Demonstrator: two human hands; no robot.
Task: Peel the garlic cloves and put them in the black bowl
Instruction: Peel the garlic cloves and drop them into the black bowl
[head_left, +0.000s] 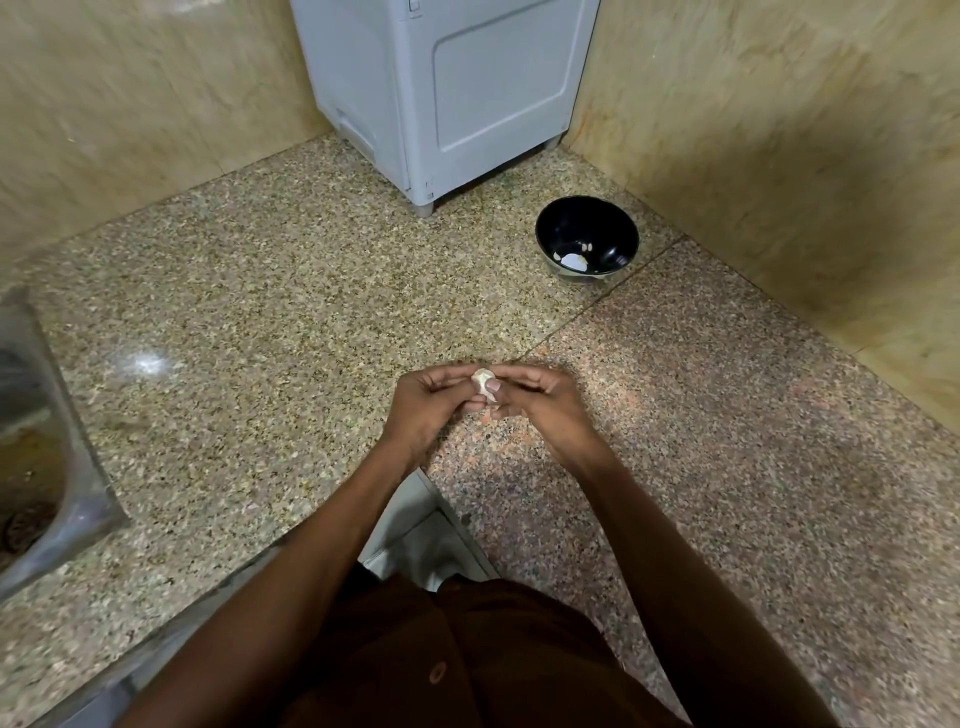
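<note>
A pale garlic clove (482, 383) is held between both hands above the granite counter, near its front. My left hand (434, 402) pinches it from the left with curled fingers. My right hand (535, 400) pinches it from the right, thumb on the clove. The black bowl (618, 223) stands further back to the right, near the corner of the wall. Inside it lie a few pale garlic pieces (573, 258).
A grey appliance (447, 98) stands at the back of the speckled counter (249, 312). A steel sink (36, 441) is set in at the left edge. Tiled walls close in the back and right sides.
</note>
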